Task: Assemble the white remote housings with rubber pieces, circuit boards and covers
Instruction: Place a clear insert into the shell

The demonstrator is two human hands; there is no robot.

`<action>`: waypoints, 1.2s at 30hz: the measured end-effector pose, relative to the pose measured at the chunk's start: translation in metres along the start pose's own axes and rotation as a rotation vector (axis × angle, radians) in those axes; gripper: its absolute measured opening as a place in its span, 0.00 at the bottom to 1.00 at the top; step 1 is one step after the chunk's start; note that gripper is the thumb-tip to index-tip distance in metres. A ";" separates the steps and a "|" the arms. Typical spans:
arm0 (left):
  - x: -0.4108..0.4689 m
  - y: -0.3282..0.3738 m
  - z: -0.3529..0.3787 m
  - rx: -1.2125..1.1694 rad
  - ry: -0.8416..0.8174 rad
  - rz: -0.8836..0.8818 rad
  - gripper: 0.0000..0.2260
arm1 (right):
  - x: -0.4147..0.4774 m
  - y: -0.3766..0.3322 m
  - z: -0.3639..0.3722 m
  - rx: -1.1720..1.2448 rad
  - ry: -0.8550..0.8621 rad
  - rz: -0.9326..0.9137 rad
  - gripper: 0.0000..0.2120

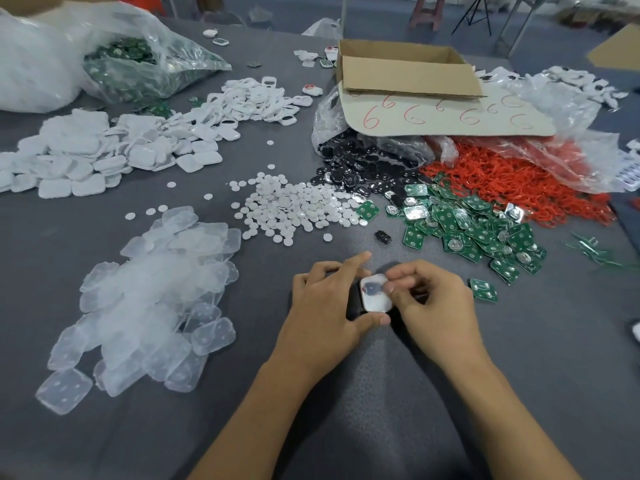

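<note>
I have the white housing [374, 294] between both hands, just above the grey table [346, 417] near its front edge. My left hand [323, 306] holds it from the left side, with the thumb tucked under its lower edge, the other fingers curled behind it and the forefinger sticking out past its top. My right hand [431, 301] is curled tight, with its fingertips pinching the housing's right edge. Its face is up, with a dark patch showing in it, and something dark sits just under it; I cannot tell what either is. One green circuit board [483, 290] lies just beside my right hand, and the heap of circuit boards [474, 230] spreads beyond it. To my left is a pile of clear rubber pieces [156, 306]. Further back lie small white discs [294, 206], black buttons [360, 168] spilling from a bag, and red bands [512, 181]. On the far left are white covers [104, 157] and white frames [256, 98]. A cardboard box [408, 71] stands at the back.
</note>
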State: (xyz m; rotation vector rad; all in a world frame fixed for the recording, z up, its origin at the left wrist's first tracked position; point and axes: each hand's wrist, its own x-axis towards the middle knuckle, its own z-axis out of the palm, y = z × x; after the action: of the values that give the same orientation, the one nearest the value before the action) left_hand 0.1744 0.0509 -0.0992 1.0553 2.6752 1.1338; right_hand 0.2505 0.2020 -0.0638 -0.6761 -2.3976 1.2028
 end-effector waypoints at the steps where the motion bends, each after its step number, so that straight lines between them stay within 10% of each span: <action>1: 0.000 0.000 0.000 -0.003 -0.002 -0.002 0.37 | 0.000 -0.001 0.001 0.010 0.007 0.009 0.12; 32: 0.000 -0.001 0.000 -0.063 0.058 0.057 0.22 | 0.001 -0.001 -0.007 -0.203 -0.209 -0.127 0.09; 36: 0.000 -0.002 0.001 -0.078 0.056 0.054 0.19 | 0.000 0.009 -0.037 -0.189 0.072 -0.091 0.09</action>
State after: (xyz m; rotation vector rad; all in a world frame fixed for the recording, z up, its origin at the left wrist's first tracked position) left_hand 0.1734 0.0509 -0.1008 1.1061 2.6348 1.2844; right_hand 0.2726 0.2302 -0.0499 -0.6464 -2.4735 0.9077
